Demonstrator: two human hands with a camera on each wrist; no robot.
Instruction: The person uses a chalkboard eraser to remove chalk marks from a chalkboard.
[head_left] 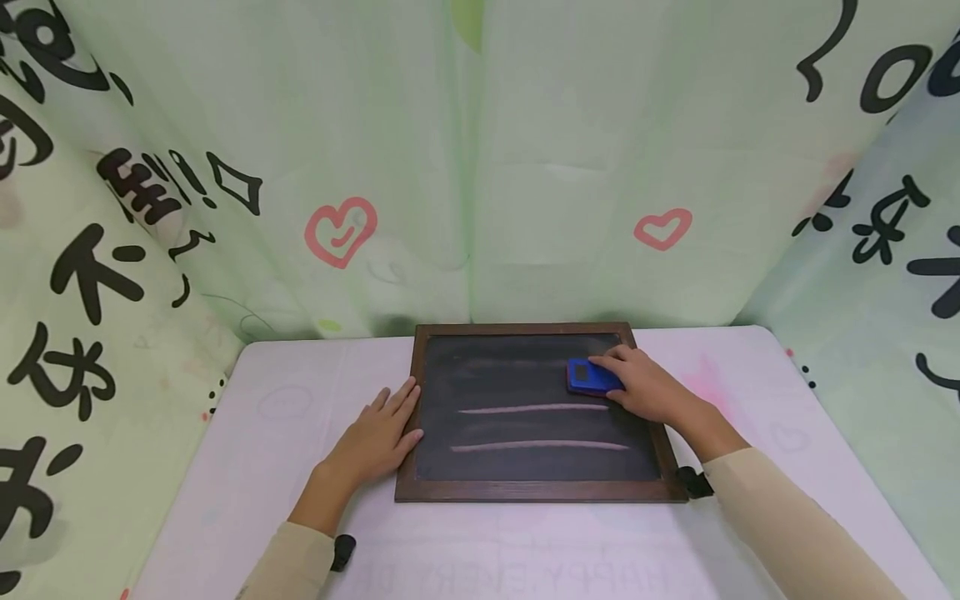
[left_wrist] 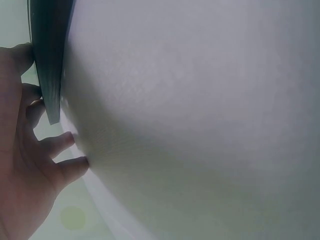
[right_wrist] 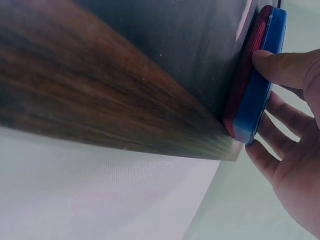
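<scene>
Blue eraser (right_wrist: 260,85) in right hand (right_wrist: 295,150) — red felt against wood-framed chalkboard (right_wrist: 125,85)

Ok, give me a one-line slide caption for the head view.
Right hand holds a blue eraser on a wood-framed chalkboard bearing two chalk lines; left hand rests at its left edge.

Blue eraser (head_left: 592,377), red felt underside, flat on my chalkboard (head_left: 525,454) near its far right corner. Chalkboard: dark slate, brown wood frame, two pale chalk lines left across it, lying flat mid-tabletop toward the far edge.
</scene>
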